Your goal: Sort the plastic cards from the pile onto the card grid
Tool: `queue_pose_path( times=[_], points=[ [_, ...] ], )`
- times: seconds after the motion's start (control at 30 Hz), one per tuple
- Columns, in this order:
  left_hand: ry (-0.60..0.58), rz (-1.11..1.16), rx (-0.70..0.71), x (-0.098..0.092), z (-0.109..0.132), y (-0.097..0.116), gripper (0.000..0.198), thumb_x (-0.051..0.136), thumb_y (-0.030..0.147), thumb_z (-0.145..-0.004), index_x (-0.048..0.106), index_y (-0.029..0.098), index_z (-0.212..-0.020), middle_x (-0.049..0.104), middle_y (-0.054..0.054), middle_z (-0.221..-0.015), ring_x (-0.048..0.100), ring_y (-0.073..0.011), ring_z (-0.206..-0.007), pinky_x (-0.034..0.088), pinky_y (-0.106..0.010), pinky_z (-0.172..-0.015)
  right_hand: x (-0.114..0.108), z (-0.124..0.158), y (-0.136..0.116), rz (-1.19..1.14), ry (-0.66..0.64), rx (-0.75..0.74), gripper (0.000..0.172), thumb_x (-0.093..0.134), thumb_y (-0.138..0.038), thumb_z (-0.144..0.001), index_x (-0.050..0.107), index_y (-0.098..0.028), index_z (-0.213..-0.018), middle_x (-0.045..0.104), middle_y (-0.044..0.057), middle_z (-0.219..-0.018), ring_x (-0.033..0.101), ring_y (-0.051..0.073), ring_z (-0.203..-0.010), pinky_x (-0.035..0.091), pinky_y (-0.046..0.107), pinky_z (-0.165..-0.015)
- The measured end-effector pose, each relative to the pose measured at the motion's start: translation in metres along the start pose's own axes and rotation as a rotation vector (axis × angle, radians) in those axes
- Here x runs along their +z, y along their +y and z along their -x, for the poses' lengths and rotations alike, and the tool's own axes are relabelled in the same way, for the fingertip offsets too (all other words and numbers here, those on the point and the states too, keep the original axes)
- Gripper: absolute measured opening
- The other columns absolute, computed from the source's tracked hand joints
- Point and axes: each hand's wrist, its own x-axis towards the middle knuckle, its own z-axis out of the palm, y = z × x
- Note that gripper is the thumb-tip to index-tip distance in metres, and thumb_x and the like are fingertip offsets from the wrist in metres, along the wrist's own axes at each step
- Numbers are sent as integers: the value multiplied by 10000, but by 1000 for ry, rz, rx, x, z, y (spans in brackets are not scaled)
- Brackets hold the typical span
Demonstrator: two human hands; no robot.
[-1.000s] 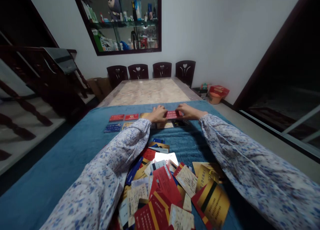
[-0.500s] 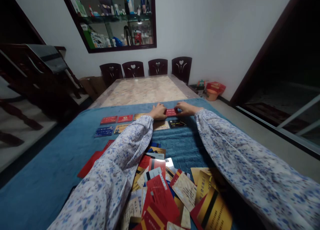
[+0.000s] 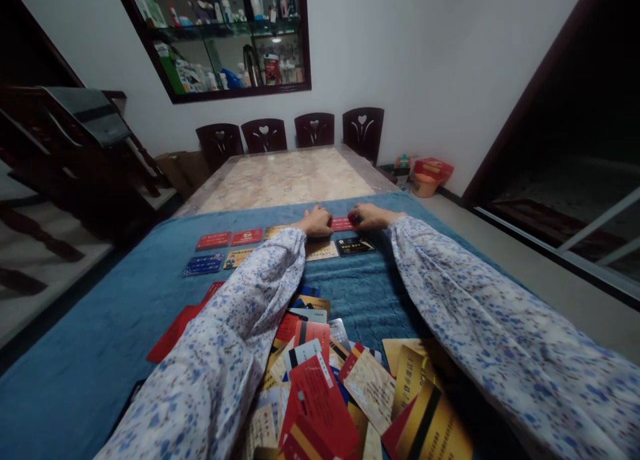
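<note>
At the far end of the blue cloth, a red card (image 3: 343, 225) lies between my two hands in the back row. My left hand (image 3: 317, 222) has curled fingers at its left edge, and my right hand (image 3: 373, 217) pinches its right edge. Just in front of it is a black VIP card (image 3: 355, 246), with a pale card (image 3: 321, 251) to its left. Further left in the rows are red cards (image 3: 213, 240), a blue card (image 3: 204, 264) and a tan card (image 3: 237, 258). My left forearm hides part of both rows.
A loose heap of red, gold and silver cards (image 3: 320, 397) lies close to me between my forearms. Red cards or packets (image 3: 173, 333) stick out left of my left sleeve. The blue cloth (image 3: 100, 320) covers the near part of the table (image 3: 285, 180); chairs (image 3: 315, 130) stand behind.
The view has shifted slightly. Both hands stay at the red card, with the right fingers a little more curled at its edge; the other cards lie as before.
</note>
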Motion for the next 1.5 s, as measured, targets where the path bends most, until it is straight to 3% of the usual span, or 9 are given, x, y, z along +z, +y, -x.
queue_pose_path(
  times=[0.33, 0.67, 0.93, 1.13, 1.23, 1.37, 1.5],
  points=[
    [-19, -8, -24, -2, -1, 3, 238, 656, 260, -850, 743, 151, -1043, 646, -176, -1303, 487, -371, -1325, 419, -571, -1137, 0, -3, -1, -20, -52, 7, 235, 695, -214, -799, 784, -153, -1008, 762, 89, -1012, 666, 202, -901, 444, 227, -725],
    [6, 37, -40, 0, 1, 10, 152, 642, 149, -812, 745, 148, -924, 725, -155, -1116, 573, -342, -1244, 437, -534, -1124, -4, 4, -11, -104, -40, 80, 245, 675, -182, -758, 796, -145, -969, 770, 49, -888, 668, 178, -825, 416, 223, -689],
    [9, 116, -89, 4, -4, 3, 317, 632, 213, -789, 736, 187, -1087, 716, -129, -1205, 488, -373, -1291, 443, -603, -1069, -7, 8, -9, -142, -37, 91, 271, 669, -189, -736, 789, -168, -977, 754, 31, -884, 657, 172, -831, 430, 211, -667],
    [28, 101, -44, 8, -2, -4, 243, 633, 279, -813, 726, 203, -1024, 706, -117, -1214, 440, -374, -1315, 409, -588, -1081, -5, 9, -10, -124, -28, 69, 260, 655, -212, -759, 789, -143, -971, 758, 49, -899, 644, 171, -808, 424, 226, -678],
    [48, 67, -20, 8, 3, -3, 290, 635, 309, -842, 721, 188, -1091, 664, -146, -1305, 400, -381, -1352, 371, -606, -1099, -4, 8, -12, -110, -25, 72, 264, 654, -208, -774, 787, -143, -992, 761, 47, -917, 649, 170, -818, 425, 219, -685],
    [94, 34, 5, 7, 15, -4, 347, 599, 295, -892, 708, 186, -1203, 622, -156, -1370, 387, -365, -1384, 366, -570, -1100, -3, 8, -11, -95, -33, 95, 356, 668, -215, -781, 779, -131, -1108, 773, 64, -970, 674, 188, -852, 448, 220, -703],
    [162, 45, 55, 4, 34, -10, 379, 527, 251, -931, 714, 171, -1250, 619, -170, -1354, 420, -363, -1348, 378, -555, -1066, 0, 12, -6, -102, 59, 119, 561, 722, -250, -758, 722, -103, -1299, 767, 121, -1117, 697, 239, -940, 499, 255, -805]
  ],
)
